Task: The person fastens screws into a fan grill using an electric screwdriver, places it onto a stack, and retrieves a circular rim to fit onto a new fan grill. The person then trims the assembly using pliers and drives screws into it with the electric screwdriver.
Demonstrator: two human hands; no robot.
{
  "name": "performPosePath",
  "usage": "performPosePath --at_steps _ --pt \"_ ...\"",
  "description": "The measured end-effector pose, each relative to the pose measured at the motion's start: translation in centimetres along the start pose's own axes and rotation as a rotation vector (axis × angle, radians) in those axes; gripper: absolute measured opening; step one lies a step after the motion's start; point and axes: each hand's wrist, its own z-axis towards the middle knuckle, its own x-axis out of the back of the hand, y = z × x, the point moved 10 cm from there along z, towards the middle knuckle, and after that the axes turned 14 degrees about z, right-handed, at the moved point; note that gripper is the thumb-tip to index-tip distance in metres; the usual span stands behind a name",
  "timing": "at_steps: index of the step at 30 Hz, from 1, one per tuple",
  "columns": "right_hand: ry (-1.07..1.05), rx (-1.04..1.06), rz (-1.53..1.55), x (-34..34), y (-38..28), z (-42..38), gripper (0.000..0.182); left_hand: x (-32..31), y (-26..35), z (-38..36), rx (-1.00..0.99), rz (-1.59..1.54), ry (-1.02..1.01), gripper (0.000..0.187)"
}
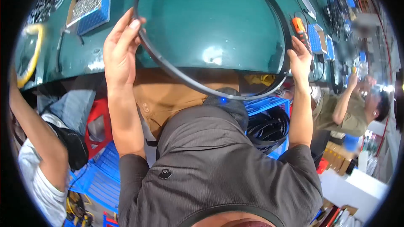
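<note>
I hold a large black ring (185, 80) with both hands in front of my chest, over the edge of the green workbench (84, 59). My left hand (120, 50) grips the ring's left side, fingers curled over the rim. My right hand (299, 56) grips its right side. The ring is thin and tilted, with its far arc above the bench and its near arc in front of my grey shirt.
A blue tray of small metal parts (90, 4) lies at the bench's upper left, and a yellow ring (31, 52) at the far left. An orange tool (299, 27) and blue boxes (317, 38) sit to the right. More black rings (269, 128) fill a blue crate below. People work on both sides.
</note>
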Motion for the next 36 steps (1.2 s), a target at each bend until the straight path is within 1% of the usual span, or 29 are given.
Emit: performPosePath --at_steps 2,5,6,7,8,9,10,11,12,14,16,20,21,22,24,25,27,29,32,33,34,36 --pt "0.020 -0.008 0.007 0.4 0.5 -0.3 0.053 0.0 0.3 -0.2 -0.008 -0.028 -0.009 0.048" --pt "0.022 0.041 -0.021 0.2 -0.9 -1.1 0.053 -0.5 1.6 -1.1 -0.044 0.007 0.011 0.052" --pt "0.006 0.075 -0.018 0.3 -0.8 -1.0 0.053 -0.4 2.0 -1.8 -0.087 0.022 0.039 0.057" --pt "0.000 0.100 -0.015 0.5 -0.4 -0.8 0.053 -1.0 3.5 -3.2 -0.172 0.075 0.035 0.061" --pt "-0.009 0.155 0.050 0.5 0.0 -0.6 0.054 -2.0 4.5 -4.5 -0.197 0.039 0.007 0.073" --pt "-0.031 0.176 0.110 0.5 0.5 -0.1 0.054 -2.8 5.5 -5.9 -0.138 -0.012 0.025 0.084" --pt "0.003 0.201 0.066 0.8 0.7 0.4 0.053 -3.3 5.7 -7.0 -0.117 -0.046 -0.060 0.092" --pt "0.017 0.253 -0.027 0.8 -0.6 0.5 0.053 -4.3 7.0 -7.8 -0.136 -0.038 -0.090 0.095" --pt "0.028 0.313 -0.078 0.9 -1.2 0.4 0.054 -4.4 6.7 -8.8 -0.162 -0.012 -0.102 0.095" --pt "0.070 0.338 -0.007 1.4 -1.2 1.1 0.054 -5.3 7.3 -10.2 -0.253 0.014 -0.141 0.099" --pt "0.072 0.392 -0.033 1.5 -1.5 1.6 0.054 -5.8 7.6 -11.1 -0.314 0.074 -0.179 0.101" --pt "0.124 0.438 -0.143 1.4 -2.4 2.2 0.056 -5.4 8.7 -12.5 -0.466 0.191 -0.146 0.103" --pt "0.161 0.380 -0.201 1.6 -2.7 2.4 0.055 -5.6 9.4 -12.9 -0.512 0.228 -0.171 0.106" --pt "0.180 0.421 -0.163 1.8 -2.9 2.7 0.051 -5.8 10.0 -13.1 -0.565 0.252 -0.210 0.108" --pt "0.173 0.561 -0.177 1.4 -4.4 2.9 0.048 -5.8 9.3 -13.9 -0.577 0.270 -0.219 0.110" --pt "0.173 0.578 -0.181 1.3 -4.7 3.1 0.047 -5.6 9.1 -14.3 -0.618 0.310 -0.199 0.111" --pt "0.169 0.619 -0.183 0.7 -5.8 3.5 0.046 -5.4 8.1 -14.9 -0.605 0.264 -0.209 0.111" --pt "0.165 0.618 -0.221 0.1 -7.0 3.8 0.046 -5.4 7.4 -15.3 -0.603 0.211 -0.210 0.109" --pt "0.147 0.618 -0.297 -0.9 -7.8 4.7 0.045 -4.7 6.5 -15.1 -0.547 0.213 -0.203 0.108" --pt "0.123 0.618 -0.323 -1.5 -8.0 5.1 0.045 -4.6 5.2 -15.1 -0.469 0.244 -0.250 0.109" --pt "0.094 0.617 -0.344 -2.0 -7.9 5.7 0.045 -4.6 4.7 -14.9 -0.447 0.183 -0.223 0.111" --pt "0.050 0.551 -0.323 -2.5 -5.9 7.6 0.046 -4.1 2.5 -14.6 -0.319 0.230 -0.230 0.112"
